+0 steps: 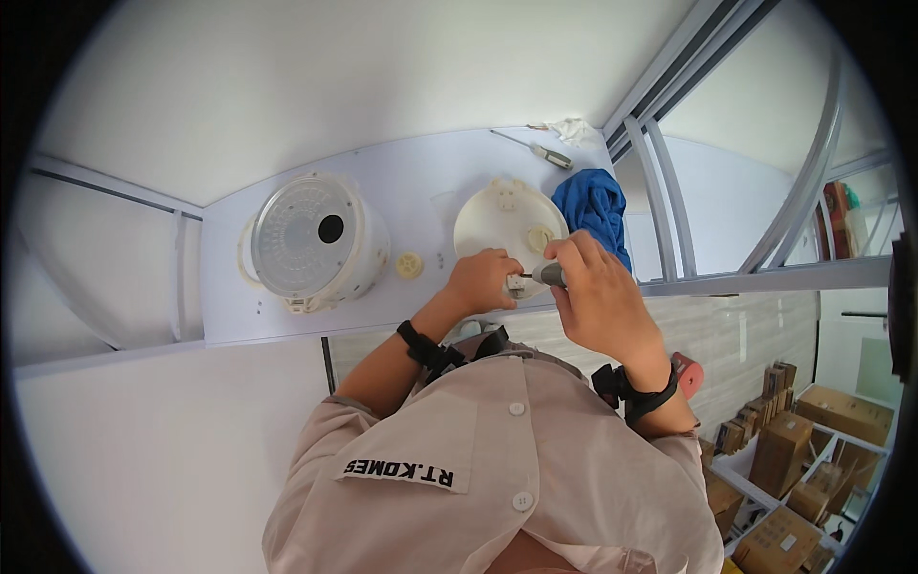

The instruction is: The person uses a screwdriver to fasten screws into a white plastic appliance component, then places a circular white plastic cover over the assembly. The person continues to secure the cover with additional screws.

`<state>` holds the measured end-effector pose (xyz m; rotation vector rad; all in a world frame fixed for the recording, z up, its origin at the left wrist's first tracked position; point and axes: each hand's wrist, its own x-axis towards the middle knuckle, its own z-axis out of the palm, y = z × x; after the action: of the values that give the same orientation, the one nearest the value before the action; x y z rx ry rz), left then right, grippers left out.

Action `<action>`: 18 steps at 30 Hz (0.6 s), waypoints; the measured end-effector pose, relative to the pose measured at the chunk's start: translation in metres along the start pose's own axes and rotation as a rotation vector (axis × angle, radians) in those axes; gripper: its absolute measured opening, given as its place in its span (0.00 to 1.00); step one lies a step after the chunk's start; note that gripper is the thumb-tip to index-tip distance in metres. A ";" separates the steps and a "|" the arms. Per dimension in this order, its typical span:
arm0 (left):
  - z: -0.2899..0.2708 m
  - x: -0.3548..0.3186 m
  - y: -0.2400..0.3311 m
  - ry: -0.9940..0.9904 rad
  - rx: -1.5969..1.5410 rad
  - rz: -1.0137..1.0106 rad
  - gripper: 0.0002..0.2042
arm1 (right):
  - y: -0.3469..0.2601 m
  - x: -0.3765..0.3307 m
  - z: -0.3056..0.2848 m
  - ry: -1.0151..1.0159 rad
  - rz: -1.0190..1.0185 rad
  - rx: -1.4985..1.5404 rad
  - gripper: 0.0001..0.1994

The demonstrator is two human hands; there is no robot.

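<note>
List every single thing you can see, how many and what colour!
Round pot: one, white and silver, table's left
Lid: one, white, before the person
Loose wheel: one, yellow, between pot and lid
Other wheel: one, yellow, on lid
Block: one, white, lid's near edge
Tiny bits: several, grey, on table
Screwdrivers: two, grey-green handles, table's back and right hand
Crumpled tissue: one, white, back right corner
Cloth: one, blue, right of lid
Table: one, white, in front
Roll: one, red, floor
Boxes: many, brown, lower right
Shirt: one, beige, on person
Wristbands: two, black, both wrists
Left hand: one, bare, around block
Right hand: one, bare, holding screwdriver
</note>
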<state>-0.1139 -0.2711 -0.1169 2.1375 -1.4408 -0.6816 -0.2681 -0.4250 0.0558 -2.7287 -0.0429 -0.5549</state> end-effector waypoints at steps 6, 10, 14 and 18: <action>0.000 -0.004 0.001 0.007 0.001 -0.006 0.25 | -0.015 0.009 0.000 -0.388 0.438 -0.199 0.22; 0.001 -0.003 0.002 0.010 0.012 -0.016 0.26 | -0.021 0.008 -0.002 -0.158 0.284 -0.183 0.22; 0.004 -0.005 0.002 0.019 0.018 -0.017 0.27 | -0.009 0.004 -0.001 -0.062 -0.019 -0.016 0.22; 0.005 -0.004 0.002 0.020 0.017 -0.009 0.28 | -0.017 0.007 -0.003 -0.285 0.290 -0.176 0.23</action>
<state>-0.1195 -0.2685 -0.1186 2.1586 -1.4326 -0.6515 -0.2643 -0.4101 0.0670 -2.8902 0.3401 -0.0904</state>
